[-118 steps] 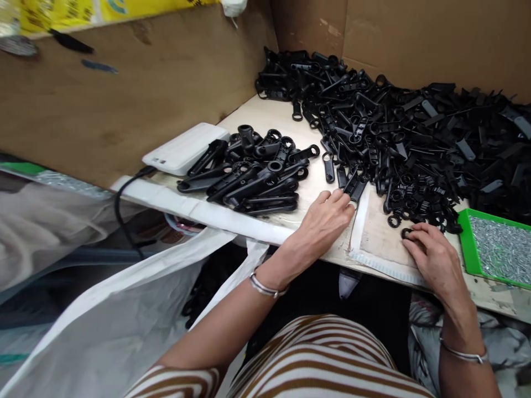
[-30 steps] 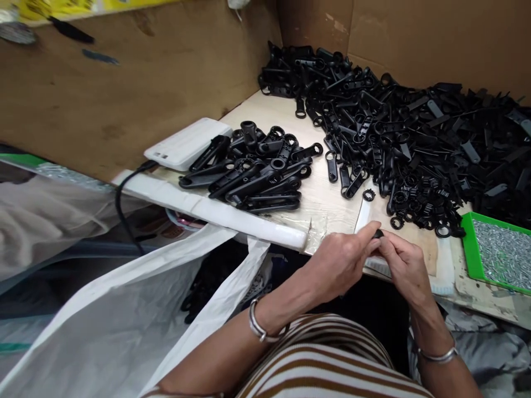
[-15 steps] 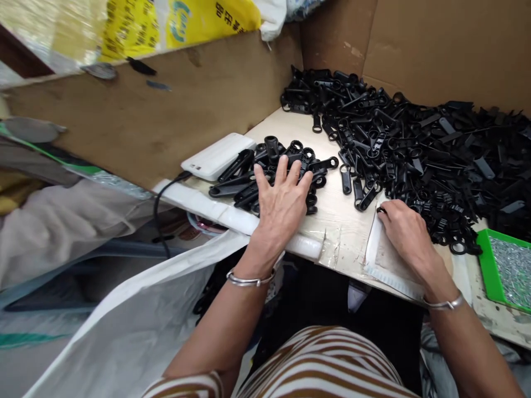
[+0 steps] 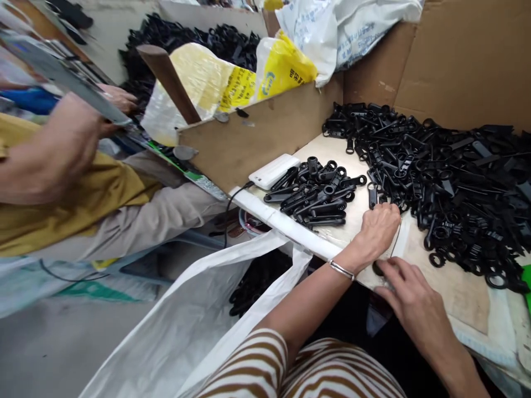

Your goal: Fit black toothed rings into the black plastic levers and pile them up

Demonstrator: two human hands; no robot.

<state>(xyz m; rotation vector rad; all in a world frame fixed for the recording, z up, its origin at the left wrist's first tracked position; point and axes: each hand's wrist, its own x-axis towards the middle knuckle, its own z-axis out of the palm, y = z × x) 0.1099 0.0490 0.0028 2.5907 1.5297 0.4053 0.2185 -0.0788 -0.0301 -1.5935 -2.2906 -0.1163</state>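
My left hand [image 4: 378, 231] is closed at the near edge of the big heap of black plastic pieces [image 4: 452, 177], many with a ring at one end. Its fingers curl away from view, so what they hold is hidden. Just in front of it, at the table's edge, my right hand [image 4: 418, 301] pinches a small black plastic part [image 4: 377, 269] that shows only in part. A smaller pile of black ringed pieces [image 4: 319, 193] lies to the left of both hands, beside a white flat box [image 4: 274, 171] with a cable.
A white sack [image 4: 157, 309] hangs open below the table edge, with black pieces inside. A brown board [image 4: 257, 138] walls off the left side; cardboard [image 4: 468, 66] stands behind. Another person's arm [image 4: 53, 149] works at the left. A green tray [image 4: 526, 282] shows at the right edge.
My left hand has left the smaller pile, moved right and closed near the big heap. My right hand has come to the table edge. The view has turned left, showing another person.
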